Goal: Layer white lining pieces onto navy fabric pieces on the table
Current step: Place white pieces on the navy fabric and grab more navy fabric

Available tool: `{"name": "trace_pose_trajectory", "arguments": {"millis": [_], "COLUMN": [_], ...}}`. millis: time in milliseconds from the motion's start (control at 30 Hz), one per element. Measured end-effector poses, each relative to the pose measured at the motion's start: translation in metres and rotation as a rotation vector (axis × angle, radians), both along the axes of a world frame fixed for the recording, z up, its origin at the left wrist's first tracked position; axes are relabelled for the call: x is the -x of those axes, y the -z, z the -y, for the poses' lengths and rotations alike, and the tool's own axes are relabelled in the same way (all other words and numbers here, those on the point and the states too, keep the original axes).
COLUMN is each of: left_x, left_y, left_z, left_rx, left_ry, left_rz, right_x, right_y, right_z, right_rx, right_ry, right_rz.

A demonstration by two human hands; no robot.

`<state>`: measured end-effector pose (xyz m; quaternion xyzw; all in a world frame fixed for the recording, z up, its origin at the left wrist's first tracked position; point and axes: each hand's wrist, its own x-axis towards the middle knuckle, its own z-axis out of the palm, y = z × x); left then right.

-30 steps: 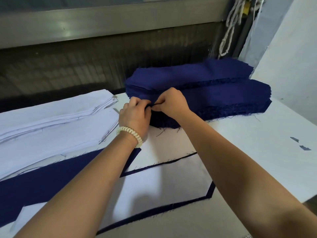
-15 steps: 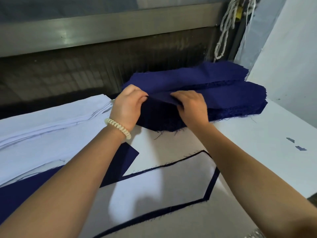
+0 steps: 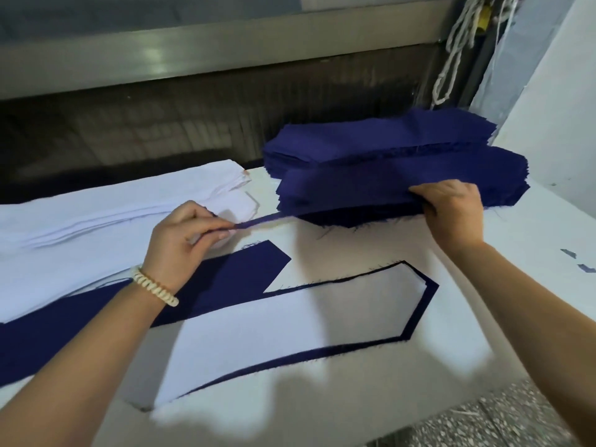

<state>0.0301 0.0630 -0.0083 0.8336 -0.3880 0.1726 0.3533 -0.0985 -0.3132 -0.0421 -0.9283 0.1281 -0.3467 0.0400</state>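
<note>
Left hand (image 3: 185, 233) pinches one end of the top navy piece (image 3: 348, 191) between thumb and fingertips. Right hand (image 3: 451, 211) is curled round its other edge. The piece is stretched between my hands, raised just off the near navy stack (image 3: 512, 195) at the far right of the table (image 3: 532, 301). In front of me a white lining piece (image 3: 290, 321) lies on a navy piece (image 3: 429, 291), with the navy border showing. A bare navy piece (image 3: 232, 275) passes under my left wrist. The white lining stack (image 3: 96, 201) is far left.
</note>
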Motion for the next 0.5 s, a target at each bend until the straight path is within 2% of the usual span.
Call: {"name": "trace_pose_trajectory", "arguments": {"millis": [267, 500], "left_x": [0.024, 0.048], "left_y": [0.023, 0.023], "left_z": [-0.057, -0.088], "left_rx": [-0.016, 0.142], "left_ry": [-0.077, -0.139], "left_rz": [-0.077, -0.253], "right_x": [0.023, 0.042], "right_y": [0.014, 0.015], "right_z": [-0.03, -0.059], "right_rx": [0.119, 0.139], "right_ry": [-0.157, -0.303], "right_rz": [0.053, 0.062]}}
